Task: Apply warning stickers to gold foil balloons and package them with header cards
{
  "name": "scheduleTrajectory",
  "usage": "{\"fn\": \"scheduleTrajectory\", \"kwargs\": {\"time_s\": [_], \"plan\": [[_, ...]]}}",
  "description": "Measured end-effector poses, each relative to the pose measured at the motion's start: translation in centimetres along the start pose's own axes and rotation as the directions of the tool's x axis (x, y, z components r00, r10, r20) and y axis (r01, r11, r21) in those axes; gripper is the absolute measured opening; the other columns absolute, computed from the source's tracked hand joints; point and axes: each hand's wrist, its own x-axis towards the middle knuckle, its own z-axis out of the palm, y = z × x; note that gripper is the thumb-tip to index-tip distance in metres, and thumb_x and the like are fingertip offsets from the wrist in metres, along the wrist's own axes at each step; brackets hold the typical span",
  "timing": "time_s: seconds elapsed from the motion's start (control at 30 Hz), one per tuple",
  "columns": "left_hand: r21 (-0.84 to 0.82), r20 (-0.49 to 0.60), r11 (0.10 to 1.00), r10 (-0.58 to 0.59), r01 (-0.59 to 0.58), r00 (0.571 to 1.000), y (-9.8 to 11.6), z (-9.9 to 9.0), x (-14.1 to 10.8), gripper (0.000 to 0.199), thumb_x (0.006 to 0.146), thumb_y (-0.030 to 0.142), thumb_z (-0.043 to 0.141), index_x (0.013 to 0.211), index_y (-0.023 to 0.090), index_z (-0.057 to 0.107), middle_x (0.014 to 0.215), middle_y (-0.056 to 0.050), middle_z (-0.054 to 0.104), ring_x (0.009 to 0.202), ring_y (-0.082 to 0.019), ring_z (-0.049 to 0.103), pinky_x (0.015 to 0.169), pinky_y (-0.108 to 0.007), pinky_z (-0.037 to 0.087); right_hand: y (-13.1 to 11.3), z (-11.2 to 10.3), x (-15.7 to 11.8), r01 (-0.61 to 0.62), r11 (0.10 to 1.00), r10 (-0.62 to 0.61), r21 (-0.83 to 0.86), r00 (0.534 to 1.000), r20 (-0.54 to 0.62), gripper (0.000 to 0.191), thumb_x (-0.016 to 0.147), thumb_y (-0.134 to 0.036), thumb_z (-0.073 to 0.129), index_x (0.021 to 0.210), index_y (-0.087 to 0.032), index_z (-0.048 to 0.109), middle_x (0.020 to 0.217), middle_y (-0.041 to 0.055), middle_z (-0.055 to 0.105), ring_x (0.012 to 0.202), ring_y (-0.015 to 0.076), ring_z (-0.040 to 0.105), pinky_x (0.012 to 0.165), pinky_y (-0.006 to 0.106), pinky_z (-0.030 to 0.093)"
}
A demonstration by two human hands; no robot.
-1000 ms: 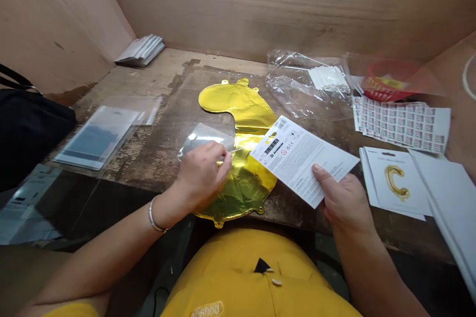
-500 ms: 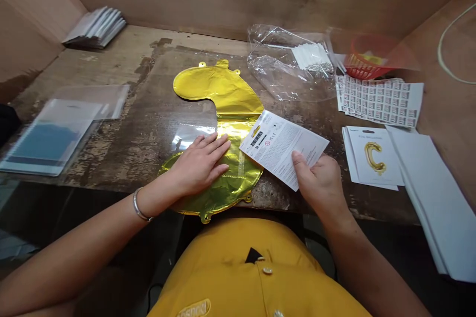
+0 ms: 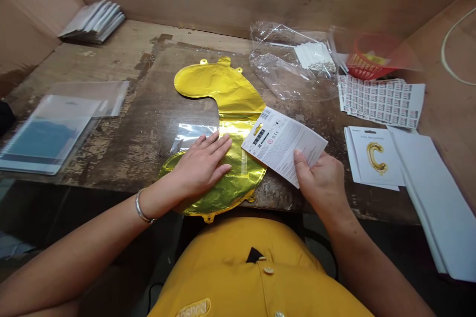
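Now the left hand (image 3: 201, 165) lies flat with fingers stretched and the thumb a little apart, and it pinches nothing. 1 second ago these fingers were bent and seemed to grip a clear bag (image 3: 195, 134). Since then the hand has opened and the bag has come down: it is flatter, partly on the gold balloon (image 3: 238, 91), partly beyond its left edge. I judge that the palm is steadying film and foil together against the table (image 3: 148, 133); how hard it presses, I cannot tell.

Meanwhile the right hand (image 3: 323, 178) holds a printed card (image 3: 284, 143), thumb on top and the other fingers mostly hidden below. This grip is the same as 1 second ago. The card's far left corner overlaps the balloon's right edge, so in my judgement card and bag are near each other, but still separate.

The balloon itself lies in the middle of the table, spread out flat, its lower part under the left hand.

Further out, on the right, are at least 2 cards (image 3: 375, 153) with a golden C, white folded sheets (image 3: 435, 203), sticker sheets (image 3: 383, 101) and a red basket (image 3: 366, 59). Behind is a large clear bag (image 3: 273, 61) with white sticks (image 3: 314, 56). On the left lie clear sleeves (image 3: 40, 141), and in the far corner a paper stack (image 3: 94, 22).
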Motion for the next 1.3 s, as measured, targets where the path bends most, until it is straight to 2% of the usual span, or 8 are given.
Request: {"fn": "scheduleTrajectory", "kwargs": {"time_s": [0.13, 0.23, 0.37, 0.47, 0.7, 0.87, 1.07, 1.3], "plan": [[-0.011, -0.009, 1.000, 0.006, -0.006, 1.000, 0.0, 0.0, -0.1, 0.058, 0.098, 0.047, 0.039, 0.150, 0.025, 0.031, 0.156, -0.006, 0.033, 0.146, -0.029, 0.025, 0.117, -0.051, 0.023, -0.5, -0.3, 0.0, 0.043, 0.999, -0.043, -0.006, 0.999, 0.025, 0.045, 0.090, -0.045, 0.043, 0.094, -0.011, 0.073, 0.078, 0.0176, 0.074, 0.072, 0.0317, 0.071, 0.063, 0.038, 0.053], [-0.015, -0.018, 1.000, 0.017, -0.017, 1.000, 0.1, -0.1, -0.1, 0.051, 0.098, 0.044, 0.041, 0.148, 0.035, 0.035, 0.157, -0.004, 0.032, 0.145, -0.032, 0.026, 0.115, -0.056, 0.023, -1.1, -0.1, -0.4, -0.006, 0.986, -0.003, 0.165, 0.998, 0.057, 0.041, 0.088, -0.045, 0.049, 0.091, -0.012, 0.073, 0.080, 0.0159, 0.075, 0.074, 0.0308, 0.072, 0.065, 0.038, 0.055], [0.004, -0.015, 1.000, 0.016, -0.016, 1.000, 0.5, -0.2, -0.2, 0.047, 0.098, 0.043, 0.041, 0.144, 0.036, 0.041, 0.156, -0.005, 0.033, 0.144, -0.033, 0.029, 0.114, -0.059, 0.023, -0.9, 0.7, -0.4, -0.227, 0.729, 0.073, 0.645, 0.964, 0.257, 0.041, 0.081, -0.047, 0.064, 0.103, -0.014, 0.072, 0.102, 0.0120, 0.075, 0.089, 0.0278, 0.072, 0.075, 0.038, 0.060], [0.006, 0.007, 1.000, 0.015, -0.015, 1.000, 0.7, -0.6, 0.0, 0.042, 0.098, 0.043, 0.041, 0.139, 0.037, 0.048, 0.156, -0.005, 0.033, 0.143, -0.035, 0.030, 0.113, -0.059, 0.025, -0.1, 1.1, -0.2, -0.315, 0.607, 0.074, 0.730, 0.936, 0.343, 0.045, 0.076, -0.045, 0.070, 0.109, -0.015, 0.071, 0.110, 0.0106, 0.073, 0.094, 0.0283, 0.072, 0.082, 0.042, 0.059], [0.001, 0.055, 1.000, -0.031, 0.031, 0.998, 0.1, -1.4, 0.8, 0.075, 0.092, 0.054, 0.048, 0.151, 0.016, 0.024, 0.158, -0.016, 0.027, 0.147, -0.032, 0.020, 0.118, -0.056, 0.015, 0.0, -0.4, 0.0, -0.147, 0.888, 0.136, 0.435, 0.989, 0.056, 0.033, 0.079, -0.043, 0.065, 0.097, -0.018, 0.075, 0.100, 0.0119, 0.076, 0.094, 0.0328, 0.071, 0.082, 0.042, 0.058], [0.019, 0.059, 0.999, -0.039, 0.038, 0.997, -0.3, -0.4, 0.8, 0.075, 0.094, 0.057, 0.040, 0.153, 0.014, 0.020, 0.159, -0.016, 0.022, 0.148, -0.032, 0.015, 0.118, -0.054, 0.012, -1.3, -0.6, 0.1, -0.057, 0.981, 0.068, 0.184, 0.996, -0.052, 0.039, 0.085, -0.044, 0.057, 0.104, -0.013, 0.072, 0.095, 0.0167, 0.075, 0.089, 0.0340, 0.072, 0.078, 0.043, 0.057], [0.047, 0.080, 0.998, -0.050, 0.046, 0.996, -0.1, -0.2, 0.7, 0.077, 0.095, 0.058, 0.037, 0.153, 0.011, 0.018, 0.160, -0.016, 0.019, 0.149, -0.032, 0.012, 0.119, -0.054, 0.011, -2.1, 0.0, -0.1, -0.021, 0.951, 0.027, 0.308, 0.999, -0.017, 0.037, 0.085, -0.040, 0.058, 0.104, -0.011, 0.072, 0.097, 0.0150, 0.076, 0.088, 0.0304, 0.072, 0.078, 0.039, 0.058], [0.060, 0.118, 0.997, -0.058, 0.051, 0.991, 0.2, -0.7, 0.7, 0.078, 0.096, 0.056, 0.035, 0.153, 0.008, 0.015, 0.160, -0.015, 0.015, 0.149, -0.031, 0.009, 0.119, -0.054, 0.009, -0.2, 0.9, 0.1, -0.222, 0.788, 0.163, 0.574, 0.975, 0.154, 0.035, 0.075, -0.038, 0.069, 0.099, -0.012, 0.074, 0.103, 0.0138, 0.075, 0.093, 0.0325, 0.072, 0.081, 0.042, 0.059]]}}
